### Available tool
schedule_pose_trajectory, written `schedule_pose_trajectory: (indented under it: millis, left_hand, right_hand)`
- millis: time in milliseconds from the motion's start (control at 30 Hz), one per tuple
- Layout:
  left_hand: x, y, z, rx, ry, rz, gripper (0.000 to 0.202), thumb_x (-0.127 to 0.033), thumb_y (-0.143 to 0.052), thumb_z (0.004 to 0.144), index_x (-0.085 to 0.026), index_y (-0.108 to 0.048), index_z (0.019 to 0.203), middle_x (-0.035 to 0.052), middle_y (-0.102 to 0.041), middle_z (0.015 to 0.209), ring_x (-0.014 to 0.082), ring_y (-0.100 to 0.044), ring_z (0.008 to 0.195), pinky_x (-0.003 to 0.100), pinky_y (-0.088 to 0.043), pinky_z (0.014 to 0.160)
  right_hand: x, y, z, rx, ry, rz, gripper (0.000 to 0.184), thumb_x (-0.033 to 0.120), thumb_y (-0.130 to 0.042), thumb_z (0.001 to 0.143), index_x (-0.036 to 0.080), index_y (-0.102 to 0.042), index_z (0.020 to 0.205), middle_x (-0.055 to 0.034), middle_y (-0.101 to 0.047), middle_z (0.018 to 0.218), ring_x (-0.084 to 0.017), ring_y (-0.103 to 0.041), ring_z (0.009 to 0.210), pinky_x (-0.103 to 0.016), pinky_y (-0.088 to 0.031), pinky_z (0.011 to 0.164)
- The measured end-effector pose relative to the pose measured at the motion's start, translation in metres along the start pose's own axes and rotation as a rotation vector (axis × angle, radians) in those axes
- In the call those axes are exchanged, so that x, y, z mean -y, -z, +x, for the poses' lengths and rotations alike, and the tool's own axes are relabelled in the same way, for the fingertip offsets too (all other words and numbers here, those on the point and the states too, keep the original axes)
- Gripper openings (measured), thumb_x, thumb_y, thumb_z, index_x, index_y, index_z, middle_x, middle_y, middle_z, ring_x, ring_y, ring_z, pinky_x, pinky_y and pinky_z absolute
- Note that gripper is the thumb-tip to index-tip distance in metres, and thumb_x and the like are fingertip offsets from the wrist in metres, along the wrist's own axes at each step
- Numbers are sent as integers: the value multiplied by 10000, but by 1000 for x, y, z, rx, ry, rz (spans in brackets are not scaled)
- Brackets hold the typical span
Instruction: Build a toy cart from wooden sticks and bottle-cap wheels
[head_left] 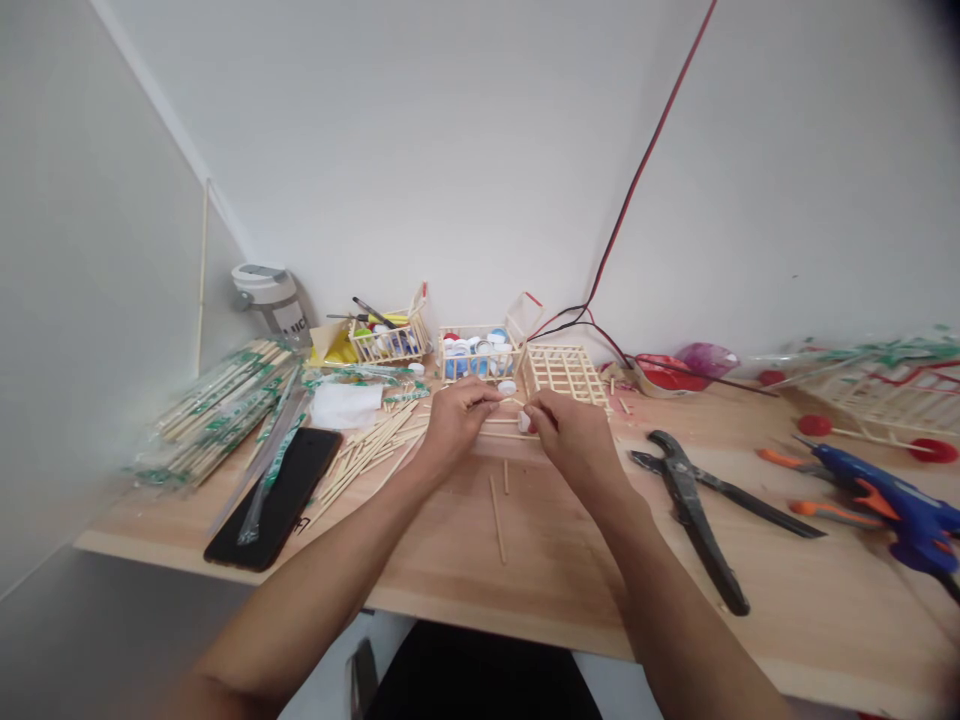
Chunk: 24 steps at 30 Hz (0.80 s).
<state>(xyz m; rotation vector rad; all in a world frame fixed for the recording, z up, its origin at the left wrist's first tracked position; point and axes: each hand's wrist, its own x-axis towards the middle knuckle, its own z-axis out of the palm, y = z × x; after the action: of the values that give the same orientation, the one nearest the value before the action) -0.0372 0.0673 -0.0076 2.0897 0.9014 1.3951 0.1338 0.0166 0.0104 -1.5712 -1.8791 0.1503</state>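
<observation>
My left hand (454,425) and my right hand (570,440) meet above the middle of the wooden table (540,570). Between their fingertips runs a thin wooden stick (499,421). My left fingers pinch this stick. A small white cap (523,421) sits at my right fingertips, partly hidden by them. Another white bottle cap (507,387) lies just beyond my left fingertips. Two loose sticks (497,518) lie on the table below my hands. A flat stick lattice panel (564,375) stands close behind my right hand.
Stick-built baskets (476,352) hold coloured bottle caps at the back. Loose sticks (367,450), wrapped stick packs (217,410) and a black phone (277,500) lie left. Black pliers (690,510) and a blue glue gun (885,505) lie right. A red-black cable (637,170) runs up the wall.
</observation>
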Motion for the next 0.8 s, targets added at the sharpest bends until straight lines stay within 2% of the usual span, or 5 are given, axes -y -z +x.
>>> schedule_pose_trajectory:
  millis: [800]
  left_hand:
    - [0, 0, 0, -1, -1, 7, 199, -4, -636, 765, -173, -738, 791, 32, -707, 799, 147, -639, 774, 265, -501, 746]
  right_hand:
    - [0, 0, 0, -5, 5, 4, 205, 210, -482, 875, 200, -589, 700, -3, -647, 631, -154, -577, 632, -254, -314, 623]
